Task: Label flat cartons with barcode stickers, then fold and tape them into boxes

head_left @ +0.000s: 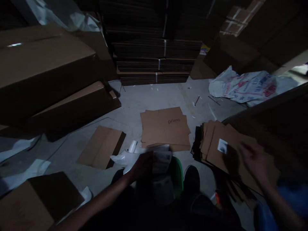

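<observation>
In the dim head view, my left hand (143, 163) is closed on a strip of labels (162, 163) that hangs down in front of me, over a green container (178, 175). My right hand (252, 157), smeared by motion, is at a stack of flat cardboard pieces (216, 150) on the right; its fingers are unclear, and I cannot tell whether it touches the top piece. A white label (222, 146) with a dark print sits on that top piece, left of the hand. Ahead on the floor lie more flat cardboard sheets (163, 128), the top one printed "prima".
Strapped cardboard bundles (154, 65) stand at the back. Large boxes (43, 57) fill the left side, with a smaller box (101, 144) nearer. A printed white plastic sack (250, 85) lies at the right. White paper (122, 158) and a white roll (132, 146) lie by my left forearm.
</observation>
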The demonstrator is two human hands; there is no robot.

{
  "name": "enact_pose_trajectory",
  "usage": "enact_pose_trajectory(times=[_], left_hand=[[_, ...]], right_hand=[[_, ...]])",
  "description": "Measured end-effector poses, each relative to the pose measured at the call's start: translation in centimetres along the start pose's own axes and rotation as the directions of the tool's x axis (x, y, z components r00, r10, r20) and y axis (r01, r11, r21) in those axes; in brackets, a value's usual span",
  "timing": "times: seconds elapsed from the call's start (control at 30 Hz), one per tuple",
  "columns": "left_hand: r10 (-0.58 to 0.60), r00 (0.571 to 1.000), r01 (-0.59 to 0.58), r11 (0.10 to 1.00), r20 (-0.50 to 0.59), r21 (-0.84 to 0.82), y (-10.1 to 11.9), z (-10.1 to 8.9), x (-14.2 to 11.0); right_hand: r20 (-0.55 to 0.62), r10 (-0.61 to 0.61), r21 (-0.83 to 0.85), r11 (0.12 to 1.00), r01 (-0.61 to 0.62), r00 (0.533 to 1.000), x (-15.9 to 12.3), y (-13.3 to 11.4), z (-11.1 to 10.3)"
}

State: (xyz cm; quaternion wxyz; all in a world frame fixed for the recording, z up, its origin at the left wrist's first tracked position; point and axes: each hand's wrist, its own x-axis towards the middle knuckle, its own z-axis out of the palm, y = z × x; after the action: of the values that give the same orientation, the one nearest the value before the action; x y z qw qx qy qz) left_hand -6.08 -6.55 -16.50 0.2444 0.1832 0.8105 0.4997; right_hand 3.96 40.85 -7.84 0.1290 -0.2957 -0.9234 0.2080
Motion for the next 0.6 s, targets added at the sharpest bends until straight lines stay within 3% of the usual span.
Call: enact_pose_trajectory(times=[0.03, 0.07, 0.1, 0.13, 0.17, 0.2, 0.27, 0.33, 0.4, 0.5, 0.6], left_hand=[[0.019, 1.000, -0.020, 0.999, 0.005, 0.043, 0.4, 0.1, 0.2], [0.037, 0.999, -0.037, 0.996, 0.009, 0.078, 0.8, 0.3, 0.4], [0.049, 0.999, -0.051, 0.993, 0.016, 0.102, 1.0, 0.4, 0.5], [0.055, 0.998, -0.058, 0.992, 0.026, 0.116, 1.2, 0.5, 0.6], [0.056, 0.998, -0.059, 0.991, 0.029, 0.118, 1.3, 0.6, 0.6], [0.052, 0.999, -0.053, 0.993, 0.017, 0.101, 1.4, 0.6, 0.5], [0.047, 0.997, -0.046, 0.999, -0.057, 0.021, 1.5, 0.4, 0.5], [0.060, 0.989, -0.071, 0.994, -0.132, -0.083, 1.7, 0.1, 0.6], [0.083, 0.988, -0.102, 0.983, -0.128, -0.150, 1.9, 0.0, 0.8], [0.043, 0.996, -0.053, 0.991, -0.084, -0.121, 1.7, 0.0, 1.1], [-0.055, 0.996, 0.054, 0.998, -0.071, -0.010, 0.3, 0.3, 0.6]], right_hand=[[0.156, -0.129, 0.127, 0.986, 0.110, 0.979, -0.7, -3.3, 2.3], [0.313, -0.305, 0.270, 0.937, 0.224, 0.899, -1.7, -6.9, 4.7], [0.449, -0.476, 0.392, 0.866, 0.312, 0.757, -2.8, -10.5, 6.9], [0.513, -0.587, 0.474, 0.802, 0.364, 0.626, -4.0, -13.9, 8.8], [0.554, -0.636, 0.506, 0.770, 0.390, 0.537, -5.1, -16.8, 10.5], [0.589, -0.649, 0.498, 0.761, 0.416, 0.481, -5.9, -19.2, 11.7], [0.631, -0.641, 0.461, 0.763, 0.454, 0.437, -6.9, -22.1, 13.1], [0.645, -0.630, 0.441, 0.769, 0.462, 0.433, -7.1, -23.1, 13.4], [0.654, -0.608, 0.406, 0.784, 0.469, 0.450, -7.0, -23.1, 13.3], [0.676, -0.571, 0.276, 0.782, 0.560, 0.465, -6.7, -22.9, 13.2], [0.677, -0.601, 0.231, 0.722, 0.652, 0.425, -6.6, -23.3, 13.4]])
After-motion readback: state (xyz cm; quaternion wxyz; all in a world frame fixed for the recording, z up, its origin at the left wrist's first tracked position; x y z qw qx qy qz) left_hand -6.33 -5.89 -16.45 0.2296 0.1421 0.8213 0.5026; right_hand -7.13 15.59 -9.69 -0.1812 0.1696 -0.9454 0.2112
